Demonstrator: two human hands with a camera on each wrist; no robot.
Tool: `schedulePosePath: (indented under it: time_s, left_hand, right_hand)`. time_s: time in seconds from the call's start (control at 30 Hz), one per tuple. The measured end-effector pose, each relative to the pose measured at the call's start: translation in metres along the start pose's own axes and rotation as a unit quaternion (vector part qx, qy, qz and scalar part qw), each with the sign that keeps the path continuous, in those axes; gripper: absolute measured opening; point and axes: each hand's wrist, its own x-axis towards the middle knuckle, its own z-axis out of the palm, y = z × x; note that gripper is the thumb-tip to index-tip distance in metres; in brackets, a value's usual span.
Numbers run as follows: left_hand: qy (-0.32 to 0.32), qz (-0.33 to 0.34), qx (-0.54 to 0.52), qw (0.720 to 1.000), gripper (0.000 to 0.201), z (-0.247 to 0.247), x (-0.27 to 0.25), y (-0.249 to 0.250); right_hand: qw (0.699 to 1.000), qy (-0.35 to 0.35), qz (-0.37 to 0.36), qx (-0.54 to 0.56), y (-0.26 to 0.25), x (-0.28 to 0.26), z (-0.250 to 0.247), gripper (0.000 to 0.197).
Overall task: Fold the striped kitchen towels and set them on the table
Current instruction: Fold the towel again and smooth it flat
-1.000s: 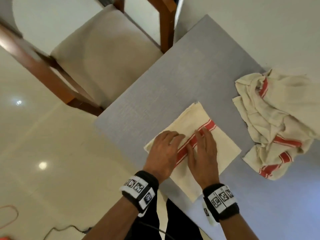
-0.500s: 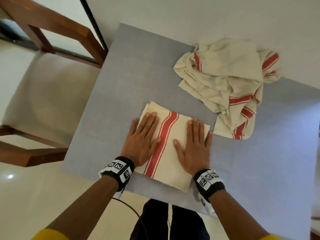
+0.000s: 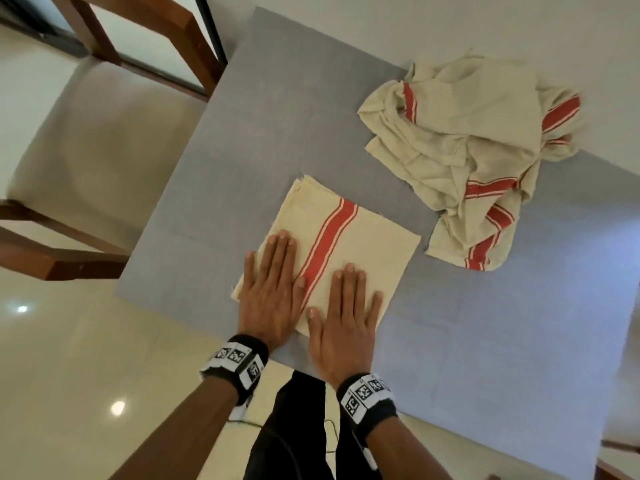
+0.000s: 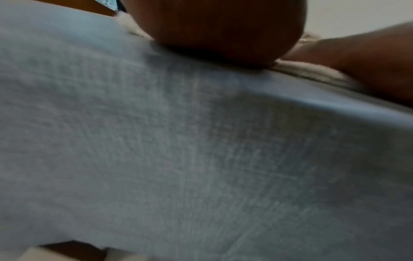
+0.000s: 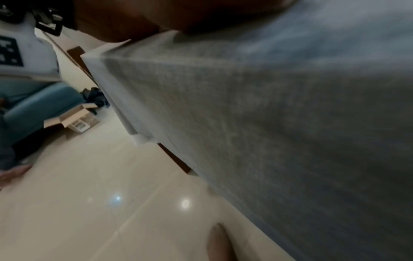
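A folded cream towel with a red stripe point(image 3: 367, 237) lies flat near the front edge of the grey table point(image 3: 284, 109). My left hand point(image 3: 273, 289) presses flat on its near left part, fingers straight. My right hand point(image 3: 343, 317) lies flat on its near right part, palm reaching over the table's front strip. A crumpled heap of striped towels point(image 3: 474, 147) sits at the back right. In the left wrist view the heel of my left hand point(image 4: 219, 30) rests on the table point(image 4: 156, 159), with the towel's edge point(image 4: 312, 70) beside it. The right wrist view shows mostly the table point(image 5: 290, 123).
A wooden chair with a beige seat point(image 3: 100, 140) stands to the left of the table. Shiny tiled floor point(image 3: 69, 375) lies below the front edge. In the right wrist view an open cardboard box point(image 5: 73, 118) sits on the floor beside a teal seat point(image 5: 33, 109).
Both hands have slid back along the folded towel toward me, still flat on it. The view has turned and the towel heap now sits further right.
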Motion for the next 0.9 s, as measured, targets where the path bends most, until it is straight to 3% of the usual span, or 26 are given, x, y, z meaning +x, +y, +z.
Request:
schedulePosePath:
  time_s: [0.17,0.23,0.37,0.4,0.53,0.6,0.67,0.8,0.9]
  left_hand:
    - [-0.007,-0.028,-0.006,1.000,0.070,-0.003,-0.004,-0.004]
    - [0.005,-0.070,-0.003,0.998,0.074,-0.004,-0.005,-0.002]
    - [0.046,-0.297,-0.065,0.952,0.078,-0.013,-0.013,0.011]
    - [0.059,-0.301,-0.068,0.950,0.079,-0.016,-0.020,0.021]
    - [0.059,-0.109,-0.062,0.990,0.070,-0.010,-0.073,0.100]
    - [0.016,-0.117,-0.094,0.989,0.066,-0.005,-0.082,0.133]
    - [-0.020,-0.146,-0.102,0.984,0.064,0.003,-0.083,0.151]
    - [0.018,-0.144,-0.116,0.983,0.047,0.015,-0.095,0.169]
    - [0.032,-0.141,-0.111,0.983,0.058,0.013,-0.094,0.172]
  right_hand:
    - [1.000,-0.023,0.015,-0.012,0.057,-0.019,-0.014,0.084]
    - [0.999,-0.039,0.020,-0.009,0.085,-0.021,-0.027,0.085]
    - [0.993,-0.041,0.002,0.108,0.132,-0.001,-0.064,0.076]
    - [0.989,-0.031,0.007,0.146,0.137,0.009,-0.074,0.075]
    - [0.965,-0.002,0.072,0.252,0.141,0.061,-0.091,0.084]
    - [0.949,0.002,0.137,0.283,0.136,0.089,-0.095,0.080]
    - [0.942,-0.006,0.169,0.290,0.131,0.113,-0.102,0.063]
    - [0.940,-0.037,0.139,0.310,0.122,0.125,-0.110,0.028]
    - [0.938,-0.040,0.120,0.323,0.122,0.129,-0.112,0.026]
